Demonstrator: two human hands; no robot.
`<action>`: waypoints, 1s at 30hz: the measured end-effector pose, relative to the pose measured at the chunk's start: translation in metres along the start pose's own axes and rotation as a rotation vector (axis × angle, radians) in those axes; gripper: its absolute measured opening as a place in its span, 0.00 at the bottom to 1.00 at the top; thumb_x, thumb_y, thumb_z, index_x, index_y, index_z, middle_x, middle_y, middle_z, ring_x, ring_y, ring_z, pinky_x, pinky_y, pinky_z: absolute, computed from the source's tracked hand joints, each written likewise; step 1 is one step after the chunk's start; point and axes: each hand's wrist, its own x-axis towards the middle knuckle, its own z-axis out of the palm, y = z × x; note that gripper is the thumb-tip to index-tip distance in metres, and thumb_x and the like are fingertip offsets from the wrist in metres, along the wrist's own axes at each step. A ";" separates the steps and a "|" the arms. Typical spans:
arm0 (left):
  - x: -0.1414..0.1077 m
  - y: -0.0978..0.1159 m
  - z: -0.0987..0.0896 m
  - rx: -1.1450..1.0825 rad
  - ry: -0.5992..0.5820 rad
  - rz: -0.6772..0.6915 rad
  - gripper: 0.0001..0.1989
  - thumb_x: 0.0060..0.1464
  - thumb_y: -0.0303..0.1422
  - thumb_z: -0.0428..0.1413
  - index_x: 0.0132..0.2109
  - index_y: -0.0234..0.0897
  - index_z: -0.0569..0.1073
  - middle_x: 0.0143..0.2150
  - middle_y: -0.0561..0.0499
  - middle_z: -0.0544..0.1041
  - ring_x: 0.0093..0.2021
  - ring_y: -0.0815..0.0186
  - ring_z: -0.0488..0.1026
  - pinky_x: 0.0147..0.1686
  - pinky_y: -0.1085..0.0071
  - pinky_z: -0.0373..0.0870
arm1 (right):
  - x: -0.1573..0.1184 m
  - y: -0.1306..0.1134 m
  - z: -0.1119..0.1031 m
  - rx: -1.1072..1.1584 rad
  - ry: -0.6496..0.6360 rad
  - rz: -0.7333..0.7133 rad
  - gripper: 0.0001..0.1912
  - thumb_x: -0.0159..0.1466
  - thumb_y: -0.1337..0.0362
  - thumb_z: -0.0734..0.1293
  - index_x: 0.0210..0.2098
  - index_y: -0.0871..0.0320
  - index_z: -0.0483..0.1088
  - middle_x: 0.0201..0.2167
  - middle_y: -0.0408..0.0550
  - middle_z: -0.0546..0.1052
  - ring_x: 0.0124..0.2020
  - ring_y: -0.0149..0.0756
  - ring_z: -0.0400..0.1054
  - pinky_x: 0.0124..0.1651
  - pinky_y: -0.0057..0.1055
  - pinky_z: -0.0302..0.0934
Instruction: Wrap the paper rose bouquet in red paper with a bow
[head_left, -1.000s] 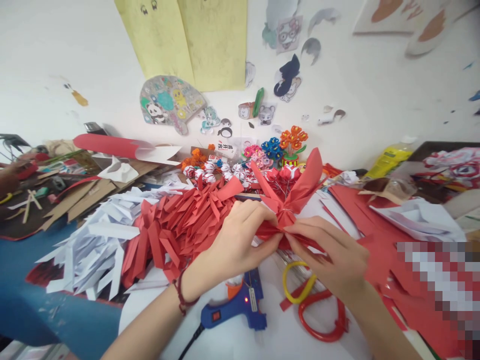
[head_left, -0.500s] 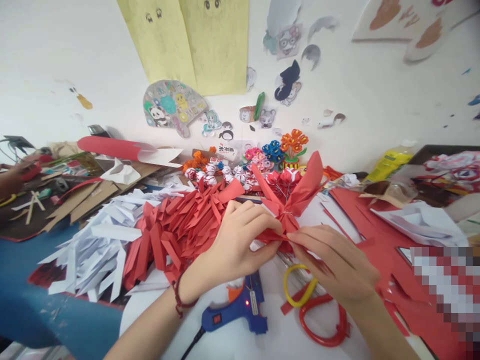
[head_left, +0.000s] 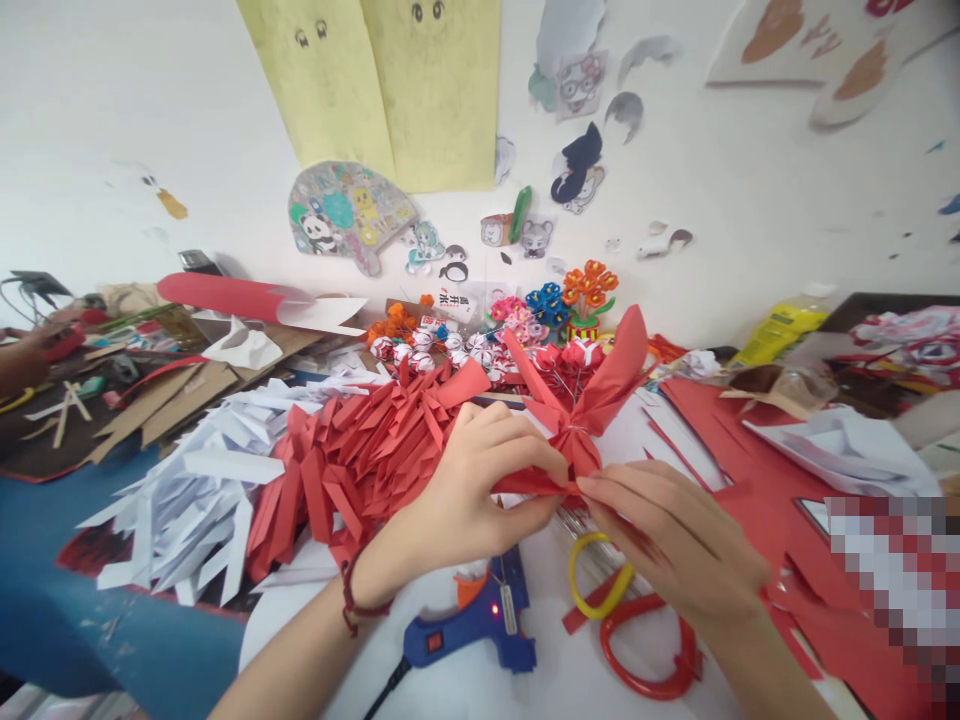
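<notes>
My left hand (head_left: pixel 491 475) and my right hand (head_left: pixel 675 540) meet over the table, both closed on a red folded paper piece (head_left: pixel 574 440). Its long petals fan upward, and it is gathered at the middle. Fingertips of both hands pinch its lower folds; part of it is hidden behind them. Below my left hand lies a blue glue gun (head_left: pixel 469 630) with its red light lit. Scissors with yellow and red handles (head_left: pixel 645 680) rest under my right hand. Left of my hands is a pile of folded red paper strips (head_left: pixel 375 450).
White paper strips (head_left: pixel 202 480) are heaped at the left. Red paper sheets (head_left: pixel 750 480) cover the right side. Paper flowers (head_left: pixel 589 285) and a yellow bottle (head_left: pixel 780 325) stand near the wall. Another person's hand (head_left: pixel 22 365) shows at the far left.
My right hand has shifted slightly right and down, and my fingers have moved a little along the lower folds. The red paper piece stays in both hands.
</notes>
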 end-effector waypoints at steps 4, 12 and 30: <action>0.000 0.001 -0.003 -0.049 -0.017 -0.036 0.11 0.48 0.19 0.61 0.37 0.37 0.75 0.36 0.53 0.78 0.38 0.64 0.70 0.42 0.62 0.61 | -0.005 0.001 -0.002 0.012 -0.028 -0.005 0.15 0.61 0.78 0.71 0.48 0.67 0.74 0.38 0.52 0.80 0.42 0.37 0.73 0.47 0.36 0.70; -0.001 0.001 -0.003 -0.033 -0.043 -0.036 0.11 0.47 0.19 0.60 0.37 0.38 0.75 0.36 0.54 0.77 0.38 0.64 0.69 0.42 0.62 0.59 | -0.010 -0.001 -0.004 0.024 -0.036 -0.011 0.18 0.59 0.79 0.72 0.49 0.68 0.74 0.40 0.52 0.79 0.44 0.38 0.73 0.50 0.38 0.68; 0.001 0.000 -0.004 -0.054 -0.065 -0.140 0.08 0.52 0.24 0.62 0.38 0.40 0.73 0.38 0.56 0.78 0.39 0.65 0.71 0.45 0.64 0.60 | 0.006 -0.002 0.006 0.088 0.031 0.113 0.13 0.60 0.79 0.70 0.43 0.62 0.73 0.33 0.49 0.80 0.35 0.36 0.76 0.44 0.33 0.71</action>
